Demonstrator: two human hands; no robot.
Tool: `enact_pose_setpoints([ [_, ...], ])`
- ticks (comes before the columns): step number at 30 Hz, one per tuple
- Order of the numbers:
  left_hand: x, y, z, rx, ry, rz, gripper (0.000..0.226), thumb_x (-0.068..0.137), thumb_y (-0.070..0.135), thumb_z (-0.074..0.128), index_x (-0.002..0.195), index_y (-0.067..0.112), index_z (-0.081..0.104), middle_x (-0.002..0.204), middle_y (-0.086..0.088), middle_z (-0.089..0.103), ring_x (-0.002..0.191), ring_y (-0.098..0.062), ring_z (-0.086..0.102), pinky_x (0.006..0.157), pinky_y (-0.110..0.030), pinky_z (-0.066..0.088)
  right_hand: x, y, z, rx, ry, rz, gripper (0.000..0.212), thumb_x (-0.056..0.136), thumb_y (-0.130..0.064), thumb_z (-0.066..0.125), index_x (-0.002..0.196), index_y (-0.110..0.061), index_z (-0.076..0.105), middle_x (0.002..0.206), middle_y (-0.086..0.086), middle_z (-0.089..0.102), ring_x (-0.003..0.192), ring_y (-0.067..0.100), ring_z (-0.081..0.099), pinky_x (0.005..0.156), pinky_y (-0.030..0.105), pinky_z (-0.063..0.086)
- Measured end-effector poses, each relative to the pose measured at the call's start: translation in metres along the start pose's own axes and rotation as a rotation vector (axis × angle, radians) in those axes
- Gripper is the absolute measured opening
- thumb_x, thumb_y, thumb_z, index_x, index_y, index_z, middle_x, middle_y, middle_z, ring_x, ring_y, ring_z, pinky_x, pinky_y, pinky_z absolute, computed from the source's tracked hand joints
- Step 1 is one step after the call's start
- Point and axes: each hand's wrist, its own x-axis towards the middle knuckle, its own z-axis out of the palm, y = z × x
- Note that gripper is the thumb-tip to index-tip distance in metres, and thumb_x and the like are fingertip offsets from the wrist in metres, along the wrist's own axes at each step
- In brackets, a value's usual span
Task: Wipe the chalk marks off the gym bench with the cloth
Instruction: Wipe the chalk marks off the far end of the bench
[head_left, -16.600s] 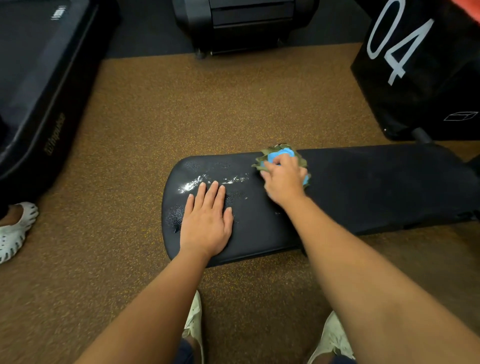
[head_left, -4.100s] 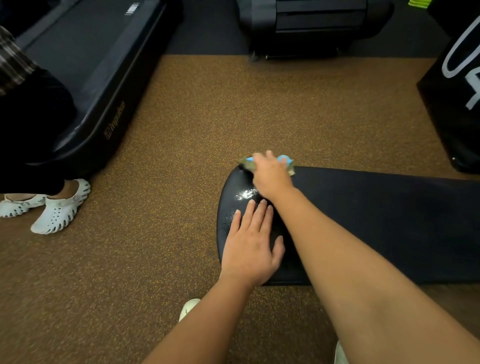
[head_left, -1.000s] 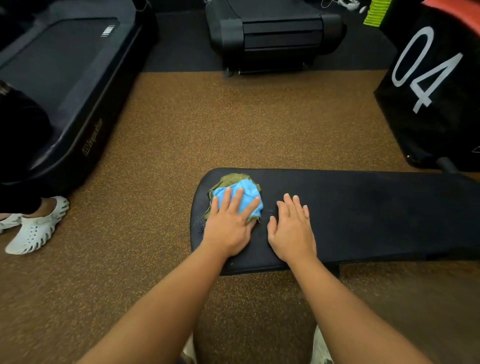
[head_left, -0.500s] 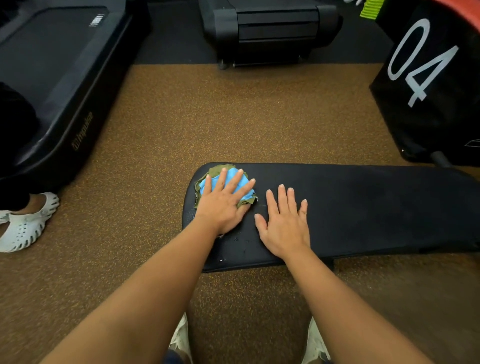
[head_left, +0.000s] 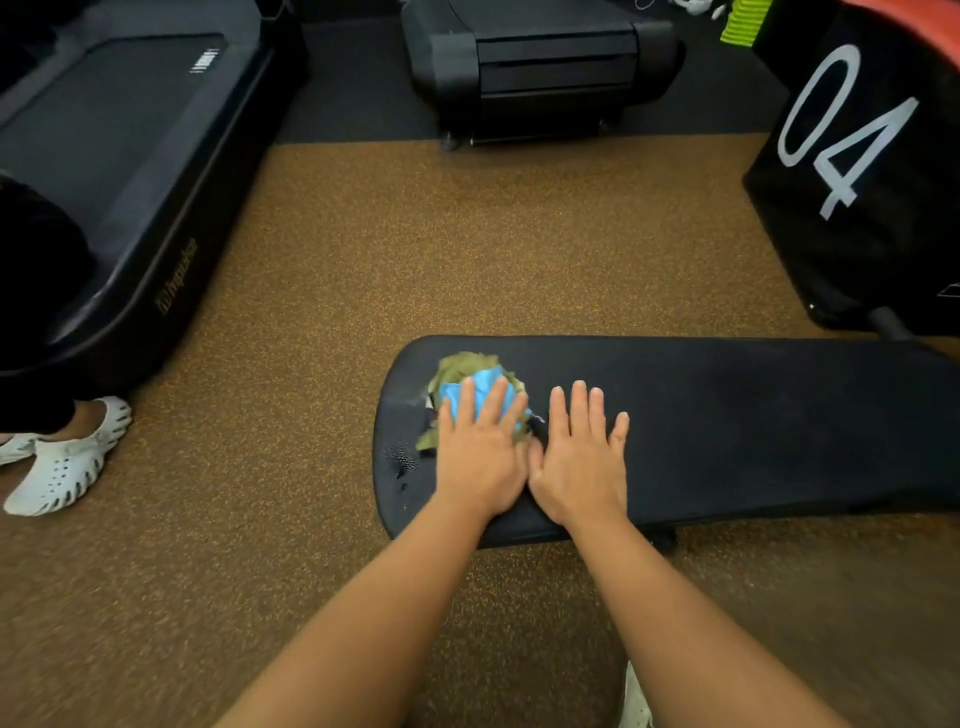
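Observation:
The black padded gym bench (head_left: 753, 426) lies across the view from centre to right. A crumpled green and blue cloth (head_left: 460, 379) rests on its left end. My left hand (head_left: 480, 452) presses flat on the cloth, fingers spread over the blue part. Flat on the bare pad just to the right lies my right hand (head_left: 582, 457), thumb touching my left hand. A few small pale specks (head_left: 400, 460) show near the bench's left edge; no broad chalk streak is visible.
Brown speckled floor surrounds the bench. A black treadmill (head_left: 119, 171) sits at left, with another person's feet in white clogs (head_left: 67, 467) beside it. A black machine (head_left: 540, 67) stands at the back, and a black box marked 04 (head_left: 872, 171) at right.
Earlier my right hand wiped with the cloth over white streaks; the cloth is now under my left hand. In the last second my left hand slid the cloth slightly toward my right hand.

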Motion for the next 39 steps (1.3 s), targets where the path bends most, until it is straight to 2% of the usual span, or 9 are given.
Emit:
enact_pose_setpoints([
  [4,0.002,-0.022,-0.004,0.085,0.001,0.138,0.062,0.089,0.06,-0.001,0.149,0.046,0.007,0.16,0.014,0.005,0.147,-0.027,-0.003,0.111,-0.063,0.0,-0.003,0.001,-0.003,0.014,-0.019,0.06,0.066,0.095,-0.045,0.021,0.151,-0.015,0.003,0.159,0.01,-0.003,0.146,0.027,-0.008,0.114,0.058,0.0],
  [12,0.012,-0.015,-0.003,0.046,0.018,-0.138,0.062,0.096,0.051,0.019,0.152,0.029,0.008,0.161,0.003,0.002,0.144,-0.04,-0.01,0.111,-0.064,-0.004,-0.005,0.024,-0.005,-0.014,-0.063,0.173,0.092,0.083,-0.075,0.01,0.151,-0.014,-0.002,0.159,0.008,-0.008,0.145,0.027,-0.012,0.112,0.059,0.0],
  [16,-0.004,-0.002,-0.001,0.096,-0.033,0.163,0.07,0.086,0.057,-0.003,0.151,0.036,0.009,0.16,0.011,0.007,0.147,-0.031,-0.004,0.114,-0.058,-0.003,-0.005,0.023,-0.004,-0.026,-0.04,0.143,0.089,0.085,-0.071,0.014,0.151,-0.013,0.002,0.159,0.012,-0.004,0.145,0.03,-0.01,0.114,0.055,0.001],
  [18,-0.002,-0.032,-0.006,0.164,-0.035,0.211,0.063,0.089,0.052,0.006,0.151,0.04,0.006,0.16,0.013,0.003,0.148,-0.026,-0.003,0.114,-0.059,-0.001,-0.006,0.026,-0.004,-0.023,-0.033,0.124,0.084,0.089,-0.068,0.014,0.151,-0.012,0.001,0.158,0.013,-0.004,0.145,0.03,-0.01,0.116,0.052,0.0],
  [22,0.013,-0.085,-0.012,0.046,-0.017,-0.141,0.057,0.098,0.042,0.026,0.152,0.03,0.01,0.161,0.007,0.001,0.147,-0.03,-0.004,0.115,-0.058,0.004,-0.007,0.024,-0.005,-0.008,-0.018,0.112,0.071,0.096,-0.054,0.014,0.151,-0.01,0.002,0.158,0.014,-0.004,0.145,0.029,-0.008,0.118,0.049,0.001],
  [25,0.012,-0.07,-0.009,-0.022,0.028,-0.224,0.061,0.097,0.047,0.021,0.153,0.023,0.013,0.162,0.001,0.001,0.145,-0.038,-0.006,0.116,-0.054,0.003,-0.007,0.023,-0.004,0.0,-0.011,0.111,0.066,0.098,-0.047,0.014,0.15,-0.008,0.001,0.158,0.014,-0.004,0.146,0.028,-0.008,0.118,0.047,0.001],
  [31,-0.022,0.014,0.003,0.073,-0.052,0.168,0.075,0.085,0.056,-0.002,0.153,0.024,0.003,0.161,0.004,-0.001,0.145,-0.036,-0.013,0.117,-0.052,-0.004,-0.006,0.023,-0.003,0.011,0.008,0.098,0.062,0.099,-0.041,0.018,0.15,-0.008,0.006,0.159,0.013,-0.001,0.146,0.027,-0.005,0.118,0.046,0.002],
  [35,-0.001,-0.017,-0.004,0.129,-0.062,0.399,0.074,0.081,0.055,-0.003,0.152,0.035,0.006,0.16,0.014,0.004,0.148,-0.025,-0.008,0.114,-0.055,-0.006,-0.006,0.026,-0.004,0.013,0.002,0.08,0.061,0.1,-0.041,0.018,0.151,-0.01,0.008,0.159,0.011,0.001,0.146,0.026,-0.004,0.118,0.045,0.002],
  [39,0.019,-0.058,-0.011,0.124,-0.049,0.091,0.068,0.084,0.058,-0.001,0.15,0.042,0.004,0.159,0.019,0.001,0.147,-0.024,-0.012,0.111,-0.065,-0.002,-0.007,0.025,-0.006,0.016,-0.006,0.093,0.062,0.099,-0.043,0.017,0.151,-0.011,0.006,0.159,0.01,0.0,0.146,0.026,-0.005,0.118,0.045,0.003],
])
